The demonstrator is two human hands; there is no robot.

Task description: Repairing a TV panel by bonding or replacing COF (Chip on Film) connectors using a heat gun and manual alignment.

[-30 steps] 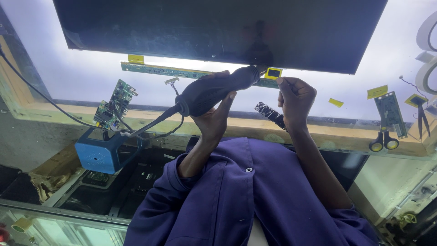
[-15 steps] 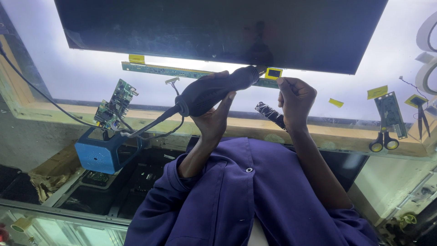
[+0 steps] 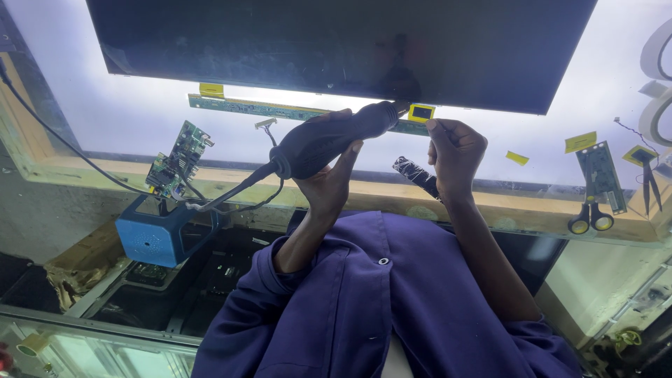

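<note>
— What does the left hand point(image 3: 329, 178) have?

— It is wrapped around a black handheld power tool point(image 3: 329, 140), thumb above and fingers below, with the tool's narrow nose pointing at the long green circuit strip point(image 3: 280, 110) that runs along the lower edge of the dark display panel point(image 3: 336, 49). A black cord point(image 3: 224, 196) leaves the tool's back end and drops to the left.

— And the right hand point(image 3: 456, 150)?

— It is curled nearly closed, fingertips pinched at the strip just beside a small yellow-framed tag point(image 3: 421, 112). It seems to grip something thin there, but the view is too poor to say what. A dark wrapped handle point(image 3: 414, 175) sticks out below that hand.

— What do they work on?

— A bright backlit table point(image 3: 140, 112) with a wooden rim point(image 3: 98, 171). The panel lies flat on it, the strip close against its edge.

— What else lies around?

— A green circuit board point(image 3: 178, 161) stands tilted over a blue box point(image 3: 157, 231) at the left. Well apart to the right are scissors with yellow handles point(image 3: 589, 218), another narrow board point(image 3: 600, 175) and scraps of yellow tape point(image 3: 581, 141). The person wears a dark blue jacket point(image 3: 392, 308).

— How does the tool look?

— Matte black, thick in the middle and tapered at the front, held almost level above the table.
</note>
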